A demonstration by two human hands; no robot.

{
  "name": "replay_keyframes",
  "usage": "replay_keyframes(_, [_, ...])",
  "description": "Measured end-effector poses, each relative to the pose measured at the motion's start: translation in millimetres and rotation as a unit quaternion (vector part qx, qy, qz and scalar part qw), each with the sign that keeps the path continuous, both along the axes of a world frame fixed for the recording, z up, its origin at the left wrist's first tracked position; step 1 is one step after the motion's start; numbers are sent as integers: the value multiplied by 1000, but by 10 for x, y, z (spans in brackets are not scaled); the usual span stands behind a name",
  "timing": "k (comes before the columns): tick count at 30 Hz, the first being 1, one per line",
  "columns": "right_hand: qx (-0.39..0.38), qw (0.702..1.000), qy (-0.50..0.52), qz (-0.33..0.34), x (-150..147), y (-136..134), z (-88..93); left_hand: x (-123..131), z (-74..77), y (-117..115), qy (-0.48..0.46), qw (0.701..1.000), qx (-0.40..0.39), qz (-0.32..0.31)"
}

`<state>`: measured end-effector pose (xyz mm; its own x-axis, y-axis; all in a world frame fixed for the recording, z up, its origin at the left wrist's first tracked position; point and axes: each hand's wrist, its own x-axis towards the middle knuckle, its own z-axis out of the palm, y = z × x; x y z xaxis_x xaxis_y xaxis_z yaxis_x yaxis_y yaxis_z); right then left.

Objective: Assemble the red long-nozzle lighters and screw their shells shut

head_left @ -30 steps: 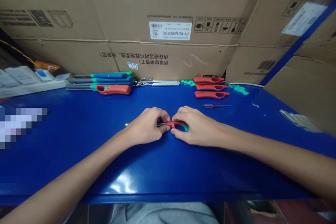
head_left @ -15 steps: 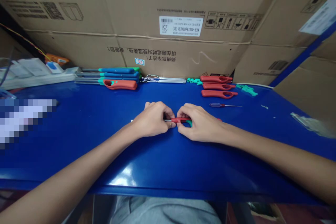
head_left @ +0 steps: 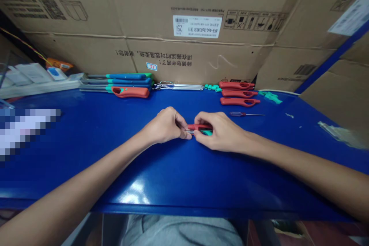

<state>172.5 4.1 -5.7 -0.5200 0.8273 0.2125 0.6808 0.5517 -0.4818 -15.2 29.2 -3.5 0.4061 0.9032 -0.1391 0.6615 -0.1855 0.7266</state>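
Observation:
Both my hands meet at the middle of the blue table [head_left: 184, 177]. My right hand [head_left: 220, 130] is closed round a red lighter handle [head_left: 198, 127] with a green trigger part showing under the fingers. My left hand [head_left: 165, 126] is closed in a pinch on the thin metal tube at the handle's left end; most of the tube is hidden by the fingers.
Along the back lie finished long lighters with blue and red handles [head_left: 127, 84], loose metal tubes [head_left: 181, 86], small green parts [head_left: 212, 87], three red handles [head_left: 238, 93] and a small screwdriver [head_left: 246, 114]. Large cardboard boxes [head_left: 184, 27] stand behind. A clear bag [head_left: 337, 133] lies at right.
The metal tube stuck out left of my left hand a second ago; now it is hidden in the fingers, and both hands sit slightly closer on the red handle.

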Motion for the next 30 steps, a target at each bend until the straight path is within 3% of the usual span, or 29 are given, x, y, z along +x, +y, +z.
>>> replay_keyframes(5, [-8, 995, 100, -6, 50, 21, 163, -35, 2, 37, -23, 999, -14, -37])
replay_keyframes(11, [25, 985, 156, -69, 353, 62, 337, -205, 61, 100, 37, 996, 19, -76])
replay_keyframes(17, [-17, 996, -31, -78, 700, 29, 178, -343, 177, 108, 130, 985, 29, -107])
replay_keyframes(20, [15, 992, -99, -70, 720, 9, 65, -254, 177, 28, 112, 981, 89, -130])
replay_keyframes(23, [60, 993, -94, -41, 668, -36, 30, -75, 121, -81, 34, 968, 181, -173])
replay_keyframes(25, [61, 996, -63, -15, 619, -90, 38, 35, 69, -140, 44, 959, 212, -184])
replay_keyframes(30, [-1, 998, -56, 41, 508, -211, 12, 124, -40, -187, 56, 957, 207, -197])
